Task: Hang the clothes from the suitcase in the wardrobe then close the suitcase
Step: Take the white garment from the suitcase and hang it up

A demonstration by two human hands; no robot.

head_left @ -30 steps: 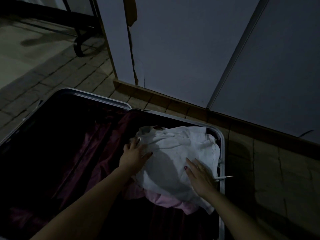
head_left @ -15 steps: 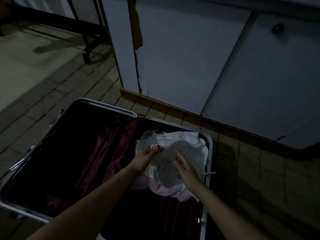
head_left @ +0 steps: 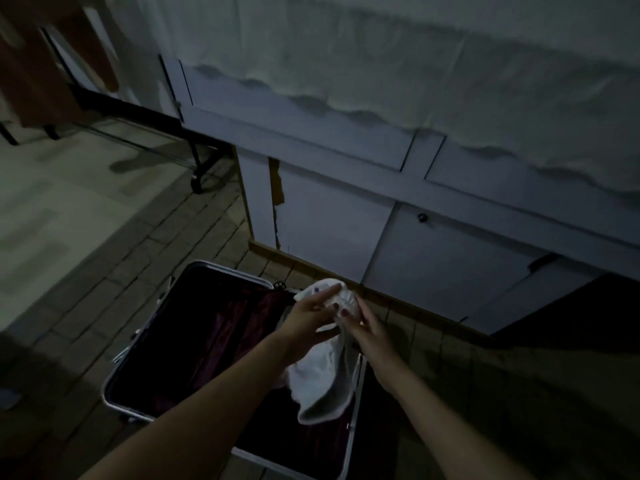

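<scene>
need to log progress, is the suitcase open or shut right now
Open. The suitcase lies flat on the floor, its dark red lining exposed, while both hands lift a white garment above it.

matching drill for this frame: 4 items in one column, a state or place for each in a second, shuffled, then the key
1. white garment
2. suitcase
3. left hand
4. cabinet knob

A. lying open on the tiled floor
B. on a shut door, beyond the case
C. lifted, hanging from both hands
D. gripping the cloth's bunched top, opposite the right hand

Pairs: 1-C, 2-A, 3-D, 4-B
</scene>
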